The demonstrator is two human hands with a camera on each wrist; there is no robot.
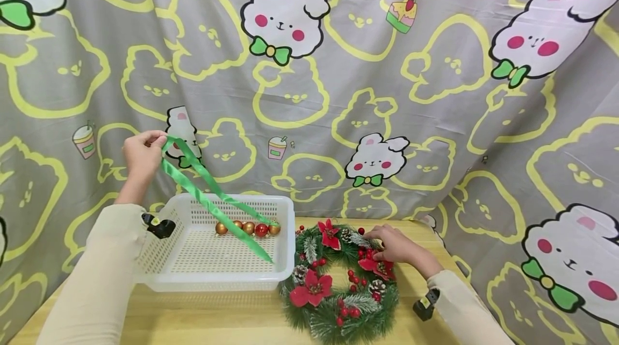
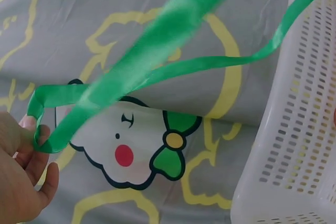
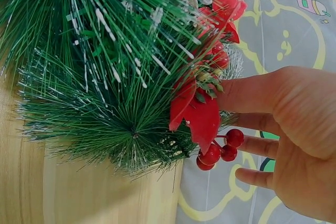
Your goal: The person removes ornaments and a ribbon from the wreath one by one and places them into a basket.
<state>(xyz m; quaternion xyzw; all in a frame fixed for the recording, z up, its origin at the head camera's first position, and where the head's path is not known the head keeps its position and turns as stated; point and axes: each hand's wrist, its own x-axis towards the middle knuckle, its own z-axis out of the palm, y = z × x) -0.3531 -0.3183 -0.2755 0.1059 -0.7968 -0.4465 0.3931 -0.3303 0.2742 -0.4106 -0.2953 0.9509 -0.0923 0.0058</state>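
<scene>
My left hand (image 1: 143, 154) is raised above the left end of the white basket and pinches a shiny green ribbon (image 1: 193, 189). In the left wrist view the ribbon (image 2: 152, 51) folds over at the fingertips, and two strands run from there toward the basket. A green Christmas wreath (image 1: 355, 310) with red flowers, berries and pine cones lies on the table. At its upper right side my right hand (image 1: 398, 245) grips the wreath. In the right wrist view the thumb of my right hand (image 3: 299, 129) lies against a red flower (image 3: 197, 114), with the fingers behind the berries.
The white perforated basket (image 1: 217, 279) stands left of the wreath. Several gold and red baubles (image 1: 248, 228) lie along its far side. A patterned curtain (image 1: 309, 92) hangs behind the wooden table (image 1: 217, 318).
</scene>
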